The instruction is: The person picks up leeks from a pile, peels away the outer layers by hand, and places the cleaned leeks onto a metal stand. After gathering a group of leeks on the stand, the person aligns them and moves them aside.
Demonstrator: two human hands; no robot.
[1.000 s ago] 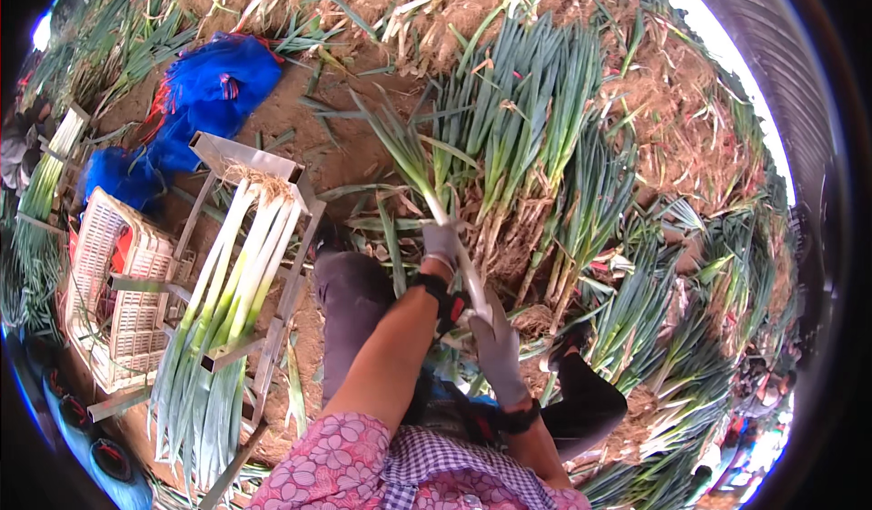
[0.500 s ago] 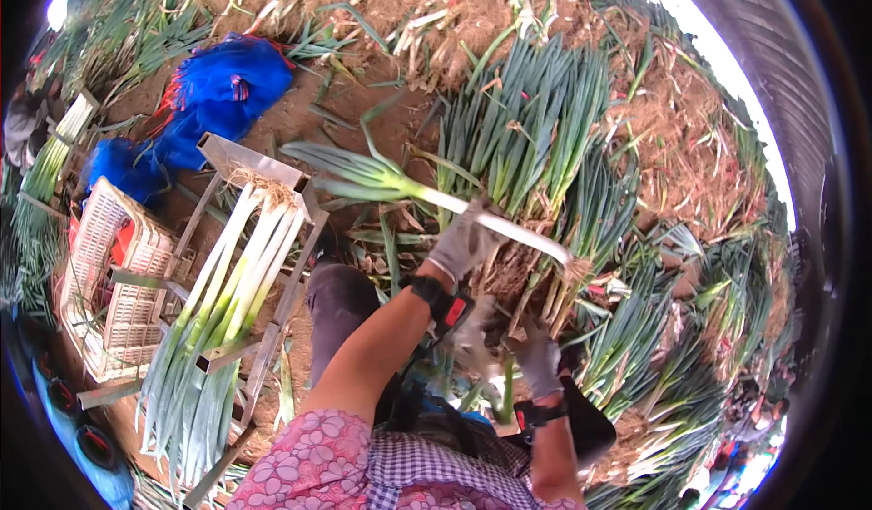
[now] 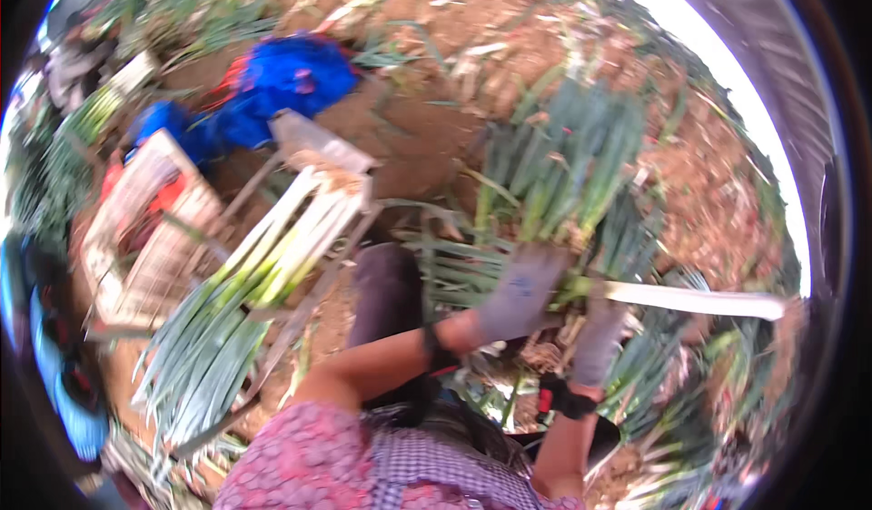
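Leek (image 3: 695, 298) extends right from the left hand (image 3: 522, 294), closed around its leaves (image 3: 574, 288), apparently for support; whether the right hand (image 3: 598, 342), just below, grips is unclear.

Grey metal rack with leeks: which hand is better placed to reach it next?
Probably the left hand: it is nearer the rack. The right hand is farther right, at the long white leek.

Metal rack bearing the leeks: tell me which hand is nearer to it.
Left. The left hand is to the right of the metal rack, apart from it; the right hand is farther right, beyond the left hand.
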